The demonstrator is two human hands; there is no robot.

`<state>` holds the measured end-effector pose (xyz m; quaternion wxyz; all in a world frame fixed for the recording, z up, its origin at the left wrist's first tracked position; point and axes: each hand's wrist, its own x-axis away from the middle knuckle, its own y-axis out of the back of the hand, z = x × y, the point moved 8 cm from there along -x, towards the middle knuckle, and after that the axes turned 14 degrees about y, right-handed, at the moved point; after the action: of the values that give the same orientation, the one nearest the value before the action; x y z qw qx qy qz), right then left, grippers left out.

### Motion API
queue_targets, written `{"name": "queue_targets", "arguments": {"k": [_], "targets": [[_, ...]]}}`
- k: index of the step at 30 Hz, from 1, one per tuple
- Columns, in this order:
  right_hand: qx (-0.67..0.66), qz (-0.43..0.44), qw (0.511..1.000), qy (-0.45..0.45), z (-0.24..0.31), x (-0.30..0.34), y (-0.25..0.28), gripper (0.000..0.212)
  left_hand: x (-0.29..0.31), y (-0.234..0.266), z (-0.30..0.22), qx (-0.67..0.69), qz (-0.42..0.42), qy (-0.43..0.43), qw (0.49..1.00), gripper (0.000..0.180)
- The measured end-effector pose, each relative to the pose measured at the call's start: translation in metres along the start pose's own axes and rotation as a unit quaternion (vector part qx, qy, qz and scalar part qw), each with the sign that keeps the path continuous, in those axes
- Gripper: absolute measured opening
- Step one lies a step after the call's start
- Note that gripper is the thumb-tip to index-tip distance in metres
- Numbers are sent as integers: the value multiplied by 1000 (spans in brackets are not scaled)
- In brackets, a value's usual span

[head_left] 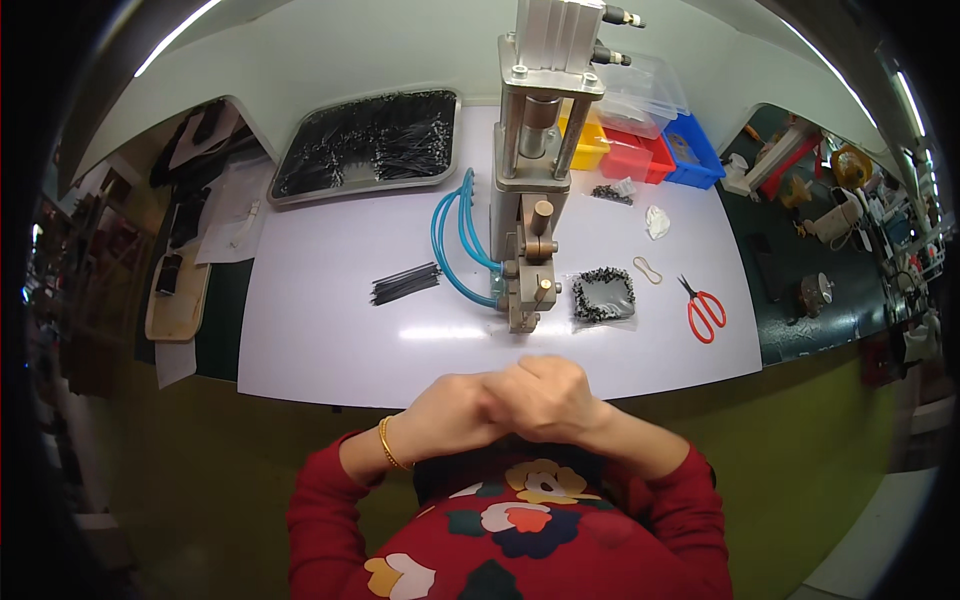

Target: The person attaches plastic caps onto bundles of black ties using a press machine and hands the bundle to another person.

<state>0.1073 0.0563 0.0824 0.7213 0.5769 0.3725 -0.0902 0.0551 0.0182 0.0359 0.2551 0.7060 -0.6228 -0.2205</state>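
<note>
My hands meet just in front of the near table edge, close below the press. My right hand [548, 398] is curled closed and overlaps the fingers of my left hand [455, 408]. The left hand looks bent inward, its fingertips hidden behind the right. Whatever lies between them, if anything, does not show. Nearest above them is the metal tooling head of a pneumatic press [530, 285]. A small bundle of thin black rods [405, 283] lies to the left of the press. On its right sits a clear bag of small black pieces [603, 295].
A metal tray [365, 188] heaped with thin black parts stands far left. Blue air hoses [440, 235] loop from the press. Red-handled scissors [705, 312], a rubber band [647, 269] and crumpled white tissue [657, 222] lie right. Behind stand a blue bin [710, 170], red and yellow bins.
</note>
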Motion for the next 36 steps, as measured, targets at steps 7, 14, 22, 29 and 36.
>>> {"name": "queue_targets", "arguments": {"k": [7,14,22,29,36], "targets": [[46,-190,962,-191,-17,56,9,12,-20,4,-32,-63,-198,-28,978,20],[-466,-384,619,-502,-37,116,-49,17,-24,-23,15,267,-236,88,930,13],[-47,-149,925,-346,-118,149,37,7,-35,28,57,203,-89,137,965,10],[69,-30,953,-294,-127,141,45,11,-50,19,66,319,-45,151,935,17],[-8,-112,939,-325,-124,154,41,10,-54,16,72,325,3,174,930,16]]}}
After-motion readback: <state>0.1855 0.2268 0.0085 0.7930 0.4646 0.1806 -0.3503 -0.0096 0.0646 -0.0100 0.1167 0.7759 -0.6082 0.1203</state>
